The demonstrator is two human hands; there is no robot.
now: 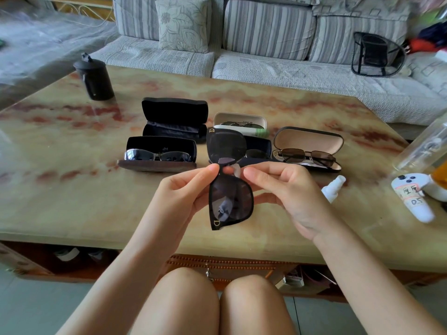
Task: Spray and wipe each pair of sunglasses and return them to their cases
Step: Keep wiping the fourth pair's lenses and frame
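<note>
- A pale scrap [234,170] shows at the bridge of the black sunglasses [231,201]; whether it is cloth or a nose pad is hard to make out.
- Greyish patches show in both lenses, either reflections or something behind the lenses.
- A dark case [260,147] sits behind the upper lens and is largely hidden. The white case [239,118] behind it shows only its lid and a strip of its contents.
- The white spray bottle [333,188] lies on the table [72,153] at centre right, its lower end covered by the right hand [287,192].
- A clear bottle [425,146] is cut off by the right edge of the frame.
- The sunglasses are held above the table's near edge at the centre of the frame. Their long axis runs top to bottom, one lens above the other, and the lower end leans slightly left.
- They sit between the two hands, with the bridge at fingertip level.
- The left hand [183,189] pinches the frame at the bridge from the left, thumb and forefinger closed on it.
- The right hand is curled, its forefinger tip at the pale scrap and its thumb at the lower lens's right rim. Whether it actually grips cannot be told.
- Open cases lie beyond the hands: a black case [174,117], one holding a silver-framed pair [157,155] and a tan-lined case [309,141] holding a brown-lensed pair [307,155].
</note>
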